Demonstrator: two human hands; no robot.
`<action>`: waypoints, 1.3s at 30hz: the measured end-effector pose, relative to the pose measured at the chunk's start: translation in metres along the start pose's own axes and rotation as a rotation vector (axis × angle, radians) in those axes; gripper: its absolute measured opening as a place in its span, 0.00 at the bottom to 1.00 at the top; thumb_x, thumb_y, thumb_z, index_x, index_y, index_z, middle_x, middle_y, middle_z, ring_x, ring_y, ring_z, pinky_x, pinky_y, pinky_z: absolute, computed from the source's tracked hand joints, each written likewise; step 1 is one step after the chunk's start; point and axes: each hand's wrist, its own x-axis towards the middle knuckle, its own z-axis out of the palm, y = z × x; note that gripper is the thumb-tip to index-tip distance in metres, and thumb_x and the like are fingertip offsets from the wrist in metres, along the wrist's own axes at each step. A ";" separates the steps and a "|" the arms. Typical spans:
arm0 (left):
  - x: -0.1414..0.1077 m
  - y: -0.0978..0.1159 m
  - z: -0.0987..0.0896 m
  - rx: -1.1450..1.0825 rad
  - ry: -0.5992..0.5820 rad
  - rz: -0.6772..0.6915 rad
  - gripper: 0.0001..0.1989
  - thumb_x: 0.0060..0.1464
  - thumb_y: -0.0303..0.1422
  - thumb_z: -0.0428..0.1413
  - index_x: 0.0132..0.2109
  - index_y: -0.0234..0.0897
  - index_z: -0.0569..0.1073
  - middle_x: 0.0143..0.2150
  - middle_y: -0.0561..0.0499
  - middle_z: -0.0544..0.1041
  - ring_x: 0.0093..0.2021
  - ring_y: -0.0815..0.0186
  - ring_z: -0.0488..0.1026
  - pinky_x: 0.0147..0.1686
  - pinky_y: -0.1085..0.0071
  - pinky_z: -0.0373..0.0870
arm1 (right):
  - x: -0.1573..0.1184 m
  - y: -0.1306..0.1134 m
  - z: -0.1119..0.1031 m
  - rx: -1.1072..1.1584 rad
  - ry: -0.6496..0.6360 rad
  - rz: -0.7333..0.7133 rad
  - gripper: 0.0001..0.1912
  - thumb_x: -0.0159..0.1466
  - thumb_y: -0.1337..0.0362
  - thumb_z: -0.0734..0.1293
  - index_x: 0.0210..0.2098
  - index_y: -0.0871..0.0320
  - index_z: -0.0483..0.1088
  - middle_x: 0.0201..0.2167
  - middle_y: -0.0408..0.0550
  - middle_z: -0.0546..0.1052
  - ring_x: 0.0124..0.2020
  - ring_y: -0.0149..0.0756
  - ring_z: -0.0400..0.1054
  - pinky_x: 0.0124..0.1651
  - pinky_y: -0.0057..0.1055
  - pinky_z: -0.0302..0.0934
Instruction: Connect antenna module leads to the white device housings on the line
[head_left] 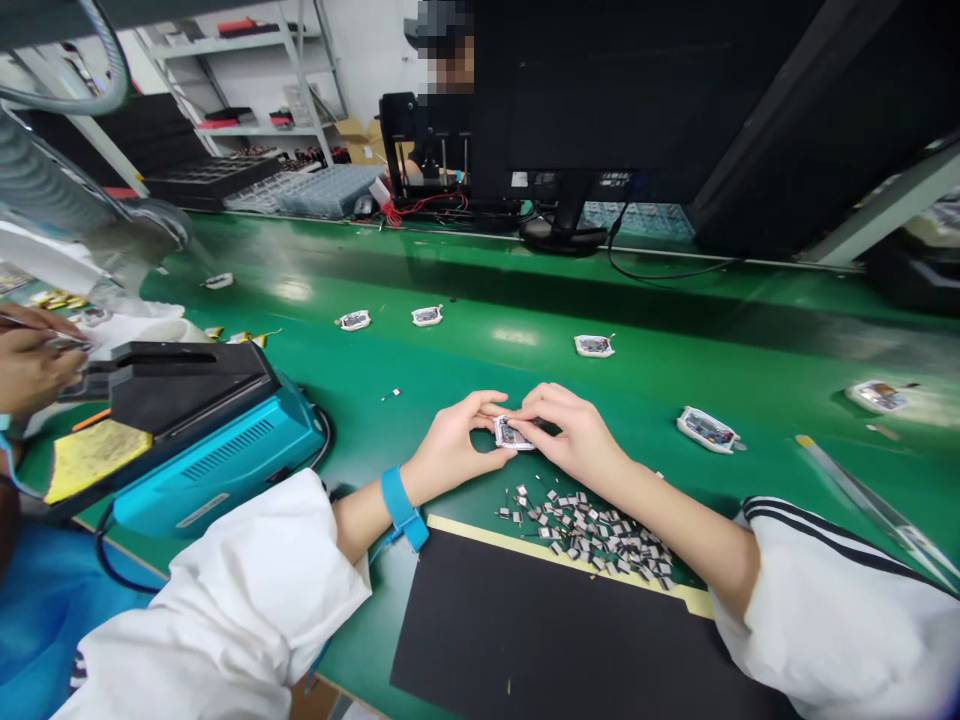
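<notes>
Green table [465,375] — teal wristband [403,507], yellow sponge [101,457].

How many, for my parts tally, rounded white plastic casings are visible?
7: one casing between left hand and right hand; on the green bench, one far left, two left of centre, three rightward. Others may be hidden.

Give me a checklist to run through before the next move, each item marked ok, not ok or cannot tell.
1. Left hand holding the white-cased unit: ok.
2. Blue strap around the left wrist: ok.
3. Strap's cord connected at its far end: cannot tell, that end is hidden.
4. Small metal parts all in one pile: not ok, a few lie apart.
5. Tweezers lying on the bench, right side: ok.
6. Right hand gripping a part: cannot tell.
</notes>
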 end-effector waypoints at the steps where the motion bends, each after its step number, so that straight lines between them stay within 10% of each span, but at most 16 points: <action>1: 0.000 -0.001 0.000 -0.006 -0.001 -0.007 0.25 0.40 0.24 0.57 0.47 0.35 0.60 0.41 0.48 0.72 0.39 0.67 0.72 0.43 0.70 0.70 | 0.000 0.000 0.001 -0.032 -0.007 0.003 0.06 0.58 0.67 0.61 0.27 0.60 0.69 0.24 0.46 0.69 0.27 0.30 0.60 0.31 0.28 0.59; 33: 0.004 -0.007 0.002 0.008 -0.074 -0.142 0.26 0.37 0.24 0.59 0.46 0.32 0.61 0.39 0.47 0.72 0.37 0.68 0.72 0.41 0.69 0.71 | -0.005 0.011 0.007 -0.049 -0.126 -0.028 0.07 0.58 0.67 0.61 0.24 0.61 0.65 0.23 0.46 0.69 0.28 0.30 0.58 0.31 0.27 0.56; 39: 0.005 -0.006 0.002 0.010 -0.072 -0.150 0.27 0.37 0.24 0.59 0.46 0.31 0.60 0.39 0.46 0.72 0.37 0.67 0.72 0.41 0.69 0.71 | -0.004 0.011 -0.004 -0.123 -0.323 -0.066 0.08 0.59 0.68 0.59 0.26 0.62 0.67 0.27 0.48 0.69 0.30 0.31 0.59 0.34 0.28 0.57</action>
